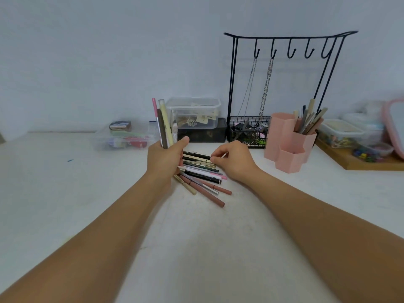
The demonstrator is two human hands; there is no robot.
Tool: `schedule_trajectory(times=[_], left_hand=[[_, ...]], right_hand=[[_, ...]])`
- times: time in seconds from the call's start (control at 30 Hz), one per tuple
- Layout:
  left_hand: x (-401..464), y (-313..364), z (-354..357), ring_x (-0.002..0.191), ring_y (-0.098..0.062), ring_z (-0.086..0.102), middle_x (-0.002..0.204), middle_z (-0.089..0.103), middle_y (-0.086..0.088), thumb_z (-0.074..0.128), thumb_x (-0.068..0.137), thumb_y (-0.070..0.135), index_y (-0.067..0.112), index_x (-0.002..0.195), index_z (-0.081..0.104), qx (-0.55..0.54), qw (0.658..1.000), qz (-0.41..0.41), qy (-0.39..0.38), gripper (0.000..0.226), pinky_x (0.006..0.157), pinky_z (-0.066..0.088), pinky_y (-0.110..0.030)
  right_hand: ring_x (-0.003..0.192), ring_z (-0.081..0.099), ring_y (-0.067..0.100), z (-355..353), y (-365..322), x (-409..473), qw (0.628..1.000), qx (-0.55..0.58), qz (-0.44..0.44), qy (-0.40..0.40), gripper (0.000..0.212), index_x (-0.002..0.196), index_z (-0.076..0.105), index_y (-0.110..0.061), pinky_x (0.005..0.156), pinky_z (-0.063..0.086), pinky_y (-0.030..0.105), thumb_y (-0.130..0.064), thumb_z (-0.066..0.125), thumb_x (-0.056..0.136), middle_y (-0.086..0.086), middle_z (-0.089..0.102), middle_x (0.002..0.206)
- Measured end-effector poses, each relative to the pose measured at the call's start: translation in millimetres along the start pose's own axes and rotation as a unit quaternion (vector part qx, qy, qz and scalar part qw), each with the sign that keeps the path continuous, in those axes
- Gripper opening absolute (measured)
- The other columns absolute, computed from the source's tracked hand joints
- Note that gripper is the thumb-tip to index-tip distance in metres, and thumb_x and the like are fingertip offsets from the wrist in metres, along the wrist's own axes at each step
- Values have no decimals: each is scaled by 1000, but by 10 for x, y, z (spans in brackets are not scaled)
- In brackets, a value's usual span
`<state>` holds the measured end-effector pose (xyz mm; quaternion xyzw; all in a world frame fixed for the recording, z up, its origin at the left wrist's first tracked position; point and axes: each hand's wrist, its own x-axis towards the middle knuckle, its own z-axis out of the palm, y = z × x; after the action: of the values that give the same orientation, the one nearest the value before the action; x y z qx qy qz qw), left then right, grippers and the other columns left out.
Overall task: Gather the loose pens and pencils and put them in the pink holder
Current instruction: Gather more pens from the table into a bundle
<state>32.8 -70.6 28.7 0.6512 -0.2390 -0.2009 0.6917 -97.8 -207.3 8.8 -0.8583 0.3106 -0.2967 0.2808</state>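
A home dressing or craft desk: a white tabletop against a plain pale wall. At 1 o'clock stands a black wire jewellery stand with necklaces on its hooks; at 12 o'clock clear plastic storage boxes; at 2 o'clock a pink holder of pencils and a pink-rimmed mirror

Both bare forearms reached forward, converging toward centre. Left hand was raised off the surface, back to the camera, fingers curled in a grip, thumb pressed along the front. Right hand sat low, palm down, thumb and fingertips pinched together.
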Motion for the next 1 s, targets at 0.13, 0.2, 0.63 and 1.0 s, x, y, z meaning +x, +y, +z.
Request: schedule_trajectory(times=[0.13, 0.2, 0.63, 1.0], left_hand=[[-3, -27, -5, 41, -6, 44, 60, 50, 2, 74, 90, 37, 16, 82, 56, -25, 999, -10, -26, 29, 36, 34, -18], [-6, -27, -2, 41, -6, 44, 59, 49, 4, 74, 90, 39, 18, 82, 57, -40, 999, -18, -30, 28, 36, 33, -18], [-30, -24, 32, 46, -7, 42, 52, 51, 7, 84, 79, 42, 17, 89, 64, -178, 981, -47, -53, 33, 36, 33, -17], [-71, -1, 18, 46, -11, 40, 58, 53, 1, 93, 68, 28, 18, 82, 69, -167, 981, -42, -88, 30, 38, 33, -20]], right_hand=[[76, 65, 4, -26, -53, 0, 994, 91, 45, 44, 7, 87, 80, -14, 69, 48, 17, -15, 73, 89, -7, 72, 80], [78, 68, 11, -84, -63, -6, 984, 149, 74, 66, 9, 84, 78, -17, 69, 51, 20, -14, 72, 90, -3, 73, 80], [78, 76, 23, -70, -367, -171, 758, 620, 180, -92, 8, 93, 68, 8, 67, 60, 23, 8, 68, 85, 19, 74, 84], [85, 76, 27, 12, -497, -262, 855, 474, 123, -173, 18, 80, 74, -4, 77, 61, 28, 12, 81, 72, 20, 76, 88]])
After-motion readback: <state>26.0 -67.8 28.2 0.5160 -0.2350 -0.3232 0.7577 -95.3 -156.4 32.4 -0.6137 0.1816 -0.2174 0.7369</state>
